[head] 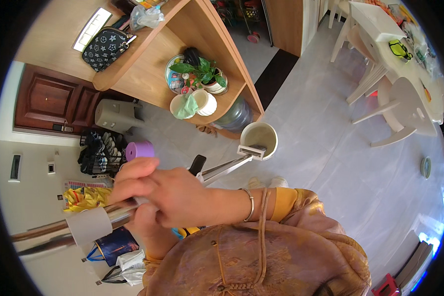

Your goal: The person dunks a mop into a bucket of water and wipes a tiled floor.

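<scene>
A mop's double metal pole (225, 168) runs from the lower left towards the middle. Its pale head (252, 152) rests at the rim of a cream cylindrical bucket (273, 138) on the floor. My right hand (174, 194), with a bracelet at the wrist, closes over the pole. Partly hidden beneath it, my left hand (148, 222) grips the same pole close by. A light plastic sleeve (89, 226) surrounds the pole to the left of both hands. A black-tipped lever (197, 164) stands out from the pole between the hands and the bucket.
A wooden shelf unit (148, 79) holds a potted plant (207, 76), white pots and a water jug (235, 116). A purple stool (140, 149) and shoe rack (100, 153) stand left. White chairs (407, 107) flank a cluttered table at right. Bags hang low at left.
</scene>
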Demonstrator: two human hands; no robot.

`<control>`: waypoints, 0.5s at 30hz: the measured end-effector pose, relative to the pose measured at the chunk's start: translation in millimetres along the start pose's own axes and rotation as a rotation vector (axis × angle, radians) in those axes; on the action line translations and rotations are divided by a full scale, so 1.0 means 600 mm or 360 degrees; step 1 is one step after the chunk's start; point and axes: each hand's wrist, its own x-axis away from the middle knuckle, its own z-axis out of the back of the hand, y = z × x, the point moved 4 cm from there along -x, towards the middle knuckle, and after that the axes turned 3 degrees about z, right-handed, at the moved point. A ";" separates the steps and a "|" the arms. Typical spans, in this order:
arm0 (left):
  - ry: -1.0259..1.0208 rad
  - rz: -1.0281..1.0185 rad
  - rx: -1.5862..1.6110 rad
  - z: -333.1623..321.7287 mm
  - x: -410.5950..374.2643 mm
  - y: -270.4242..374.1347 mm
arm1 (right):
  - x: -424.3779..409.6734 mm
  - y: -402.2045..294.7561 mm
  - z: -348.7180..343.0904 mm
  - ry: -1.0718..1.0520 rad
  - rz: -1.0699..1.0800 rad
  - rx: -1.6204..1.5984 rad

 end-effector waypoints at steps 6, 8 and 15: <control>-0.0299 0.0345 -0.0038 -0.021 0.028 -0.152 | 0.070 0.165 -0.007 0.0172 -0.0123 0.0176; -0.0317 0.0432 -0.0026 -0.043 0.052 -0.202 | 0.105 0.215 0.003 0.0231 -0.0123 0.0220; -0.0510 0.0614 -0.0107 -0.129 0.149 -0.386 | 0.251 0.390 0.044 0.0361 -0.0433 0.0302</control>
